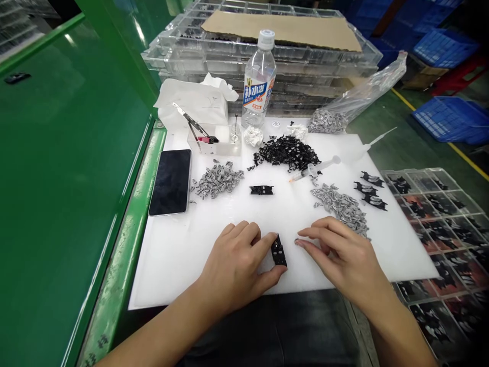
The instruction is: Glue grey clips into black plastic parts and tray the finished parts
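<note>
My left hand [240, 260] grips a black plastic part [278, 251] between thumb and index finger, low over the white board [171, 265]. Just right of it, my right hand [340, 250] has its thumb and index finger brought together around a tiny piece at the tips, too small to make out. Beyond my right hand lies a pile of small grey curved pieces [344, 206]. A second black plastic part [262, 190] lies flat near the board's middle. Behind it is a heap of small black pieces [288, 153], with a syringe [317, 168] at its front right.
Another grey pile [218, 180] lies beside a dark-screened tablet [170, 182]. A clear box [219, 147] with tweezers [193, 121], a bottle [260, 81] and stacked trays [221, 63] stand behind. Several assembled black parts [370, 189] lie right, near a compartment tray [443, 204]. A green metal panel [76, 153] borders the left.
</note>
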Tool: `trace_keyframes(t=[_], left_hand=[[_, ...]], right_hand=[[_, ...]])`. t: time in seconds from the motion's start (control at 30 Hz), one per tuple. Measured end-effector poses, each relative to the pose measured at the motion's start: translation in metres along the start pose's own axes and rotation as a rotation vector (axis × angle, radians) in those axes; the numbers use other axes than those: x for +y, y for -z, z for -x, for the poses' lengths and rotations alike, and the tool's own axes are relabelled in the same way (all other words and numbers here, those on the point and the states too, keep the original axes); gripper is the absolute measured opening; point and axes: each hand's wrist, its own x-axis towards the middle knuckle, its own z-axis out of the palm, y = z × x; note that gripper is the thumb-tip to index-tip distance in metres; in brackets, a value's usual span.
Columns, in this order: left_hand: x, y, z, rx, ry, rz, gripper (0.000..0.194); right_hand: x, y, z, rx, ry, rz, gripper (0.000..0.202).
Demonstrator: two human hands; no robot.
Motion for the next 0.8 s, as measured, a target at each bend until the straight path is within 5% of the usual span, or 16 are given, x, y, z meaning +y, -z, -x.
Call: trace_keyframes(t=[0.33, 0.8], left_hand=[[0.001, 0.002, -0.001, -0.025, 0.014, 0.007, 0.045], [0.002, 0.002, -0.001, -0.024, 0.008, -0.011, 0.043]], right_hand=[[-0.020, -0.004, 0.001, -0.091, -0.061, -0.217, 0.012], [-0.028, -0.018, -0.002, -0.039, -0.004, -0.139, 0.012]])
